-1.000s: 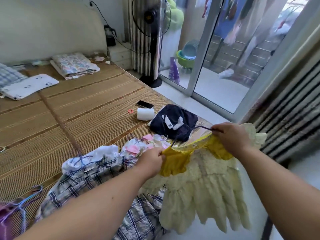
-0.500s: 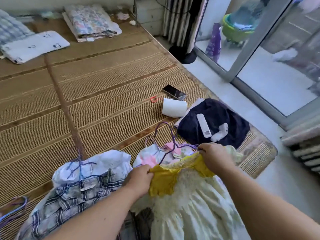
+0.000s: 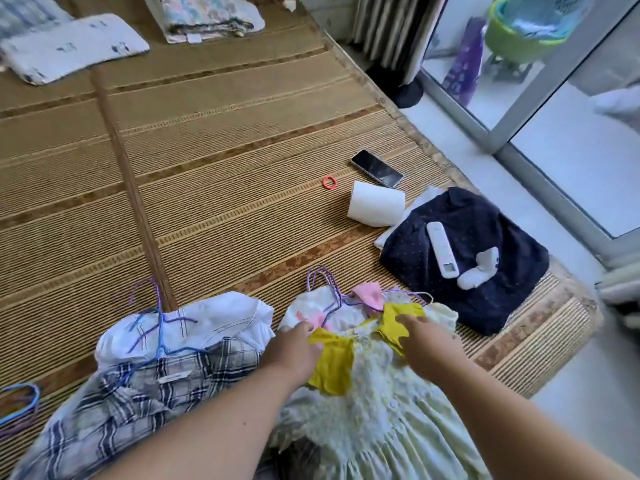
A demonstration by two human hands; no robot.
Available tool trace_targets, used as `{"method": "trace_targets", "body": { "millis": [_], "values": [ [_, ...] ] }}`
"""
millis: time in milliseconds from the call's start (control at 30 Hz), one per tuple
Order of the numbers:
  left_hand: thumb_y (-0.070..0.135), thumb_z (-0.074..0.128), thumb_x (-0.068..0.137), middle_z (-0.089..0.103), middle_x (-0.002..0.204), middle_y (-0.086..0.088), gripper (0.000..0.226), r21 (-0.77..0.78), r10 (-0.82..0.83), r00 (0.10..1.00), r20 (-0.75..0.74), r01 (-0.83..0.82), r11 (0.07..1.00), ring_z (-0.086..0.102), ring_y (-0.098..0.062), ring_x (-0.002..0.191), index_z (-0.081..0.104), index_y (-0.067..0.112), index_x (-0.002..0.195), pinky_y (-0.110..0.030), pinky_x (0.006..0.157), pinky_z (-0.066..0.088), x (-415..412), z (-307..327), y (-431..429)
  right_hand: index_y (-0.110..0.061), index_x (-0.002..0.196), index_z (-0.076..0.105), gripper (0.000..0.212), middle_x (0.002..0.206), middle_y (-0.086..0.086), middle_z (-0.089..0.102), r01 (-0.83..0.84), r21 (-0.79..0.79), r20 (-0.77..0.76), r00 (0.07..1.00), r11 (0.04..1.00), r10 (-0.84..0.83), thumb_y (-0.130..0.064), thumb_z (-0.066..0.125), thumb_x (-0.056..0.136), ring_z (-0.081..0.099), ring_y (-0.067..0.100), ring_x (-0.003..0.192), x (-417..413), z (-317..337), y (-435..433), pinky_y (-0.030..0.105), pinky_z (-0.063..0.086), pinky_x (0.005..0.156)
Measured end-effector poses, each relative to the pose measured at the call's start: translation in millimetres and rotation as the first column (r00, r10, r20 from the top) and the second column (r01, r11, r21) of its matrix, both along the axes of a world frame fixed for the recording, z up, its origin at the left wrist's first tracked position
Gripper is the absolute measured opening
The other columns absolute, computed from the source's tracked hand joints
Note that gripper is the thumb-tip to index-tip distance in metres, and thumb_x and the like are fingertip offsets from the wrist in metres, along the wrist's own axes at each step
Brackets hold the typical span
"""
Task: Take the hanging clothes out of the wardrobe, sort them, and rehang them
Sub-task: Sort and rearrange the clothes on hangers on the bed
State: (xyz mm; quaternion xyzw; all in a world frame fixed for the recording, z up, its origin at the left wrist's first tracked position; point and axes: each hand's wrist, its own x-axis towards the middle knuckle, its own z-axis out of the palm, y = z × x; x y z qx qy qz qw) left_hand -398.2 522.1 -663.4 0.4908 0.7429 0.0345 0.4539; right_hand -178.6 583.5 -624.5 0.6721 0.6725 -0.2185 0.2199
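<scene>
One pale yellow dress (image 3: 374, 403) lies near, on the bed mat (image 3: 225, 168). Your left hand (image 3: 291, 351) and right hand (image 3: 426, 344) each grip one of its two yellow frills. Left of it: one plaid garment (image 3: 138, 393). Far right: one navy garment (image 3: 491, 230) bearing two white remotes (image 3: 441, 249), one phone (image 3: 376, 168), one tissue roll (image 3: 375, 207).

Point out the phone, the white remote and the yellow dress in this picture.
phone (image 3: 376, 168), head view, middle of its dark screen.
white remote (image 3: 442, 248), head view, middle of its body.
yellow dress (image 3: 384, 414), head view, pale skirt below the collar.
</scene>
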Motion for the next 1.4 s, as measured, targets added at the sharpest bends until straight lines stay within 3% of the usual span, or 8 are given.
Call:
{"method": "trace_targets", "body": {
  "millis": [200, 367, 567, 667, 967, 1167, 1400],
  "values": [
    [0.04, 0.055, 0.087, 0.041, 0.142, -0.008, 0.053, 0.106, -0.166, 0.986, -0.025, 0.168, 0.98, 0.042, -0.027, 0.129, 0.04, 0.032, 0.138, -0.033, 0.103, 0.039, 27, 59, -53, -0.035, 0.143, 0.032, 0.052, 0.146, -0.004, 0.037, -0.076, 0.145, -0.215, 0.971, 0.987, 0.107, -0.03, 0.049, 0.094, 0.041, 0.019, 0.13, 1, 63, -69, 0.033, 0.039, 0.102],
    [0.04, 0.051, 0.086, 0.04, 0.139, -0.004, 0.055, 0.231, -0.275, 0.952, -0.134, 0.3, 0.925, 0.04, -0.026, 0.128, 0.037, 0.034, 0.139, -0.038, 0.102, 0.039, 26, 113, -138, -0.035, 0.145, 0.028, 0.059, 0.149, -0.005, 0.033, -0.202, 0.238, -0.244, 0.934, 0.95, 0.26, -0.033, 0.052, 0.092, 0.038, 0.019, 0.132, -12, 113, -153, 0.032, 0.036, 0.106],
    [0.037, 0.05, 0.088, 0.044, 0.139, -0.002, 0.047, 0.39, -0.16, 0.969, -0.189, 0.223, 0.893, 0.047, -0.026, 0.12, 0.045, 0.033, 0.134, -0.039, 0.097, 0.044, -22, 173, -277, -0.038, 0.142, 0.032, 0.056, 0.149, -0.006, 0.034, -0.274, 0.329, -0.237, 0.903, 0.904, 0.359, -0.038, 0.052, 0.09, 0.04, 0.019, 0.131, -45, 156, -285, 0.033, 0.039, 0.102],
    [0.039, 0.049, 0.09, 0.046, 0.133, 0.0, 0.041, 0.373, -0.112, 0.981, -0.16, 0.165, 0.913, 0.052, -0.02, 0.109, 0.049, 0.032, 0.13, -0.036, 0.091, 0.047, -56, 191, -349, -0.036, 0.141, 0.035, 0.055, 0.149, -0.006, 0.033, -0.283, 0.316, -0.282, 0.883, 0.906, 0.374, -0.037, 0.053, 0.089, 0.04, 0.02, 0.13, -69, 169, -347, 0.037, 0.038, 0.104],
    [0.035, 0.052, 0.085, 0.052, 0.127, 0.004, 0.036, 0.317, 0.067, 0.953, -0.295, 0.031, 0.948, 0.051, -0.02, 0.117, 0.058, 0.035, 0.12, -0.033, 0.098, 0.043, -191, 257, -520, -0.039, 0.138, 0.039, 0.052, 0.148, -0.004, 0.034, -0.396, 0.243, -0.358, 0.812, 0.885, 0.462, -0.038, 0.052, 0.088, 0.047, 0.02, 0.125, -188, 213, -473, 0.035, 0.042, 0.1],
    [0.036, 0.054, 0.085, 0.051, 0.13, 0.004, 0.039, 0.298, 0.164, 0.937, -0.31, -0.068, 0.952, 0.051, -0.017, 0.118, 0.057, 0.032, 0.124, -0.033, 0.1, 0.042, -292, 255, -567, -0.04, 0.135, 0.042, 0.049, 0.149, -0.005, 0.032, -0.477, 0.196, -0.378, 0.77, 0.857, 0.514, -0.04, 0.053, 0.087, 0.046, 0.021, 0.126, -287, 215, -499, 0.037, 0.04, 0.103],
    [0.04, 0.054, 0.086, 0.048, 0.13, 0.008, 0.038, 0.184, 0.079, 0.962, -0.26, -0.031, 0.982, 0.052, -0.012, 0.114, 0.055, 0.035, 0.124, -0.031, 0.097, 0.045, -440, 201, -572, -0.034, 0.136, 0.044, 0.051, 0.141, -0.001, 0.041, -0.337, 0.113, -0.423, 0.835, 0.935, 0.352, -0.035, 0.056, 0.086, 0.046, 0.02, 0.124, -424, 165, -503, 0.034, 0.041, 0.101]
  ]
}}
